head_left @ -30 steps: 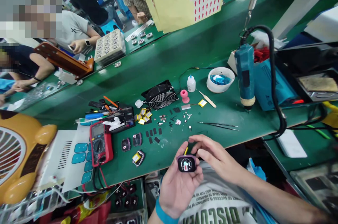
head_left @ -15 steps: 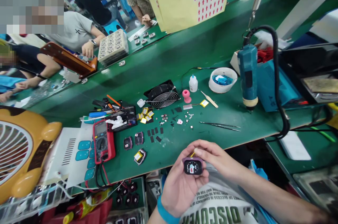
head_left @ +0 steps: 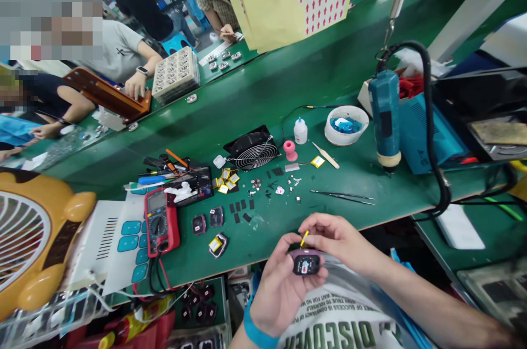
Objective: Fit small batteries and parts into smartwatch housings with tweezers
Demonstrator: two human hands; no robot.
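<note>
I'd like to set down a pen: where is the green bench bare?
Bare patches: between the tweezers and white bowl, and between the left hand and battery-topped device. Crowded: in front of the fan, with small parts, and beside the multimeter.

This is an electronics workshop: a green counter (head_left: 275, 214) carries a multimeter (head_left: 162, 223), tweezers (head_left: 341, 195) and small batteries (head_left: 226, 174); a power driver (head_left: 385, 118) hangs above, and co-workers (head_left: 121, 44) sit beside a parts tray (head_left: 177, 90).

Watch (head_left: 307, 264) in L hand (head_left: 276, 287), tweezers (head_left: 342, 195) behind, multimtr (head_left: 158, 221) far L.
</note>
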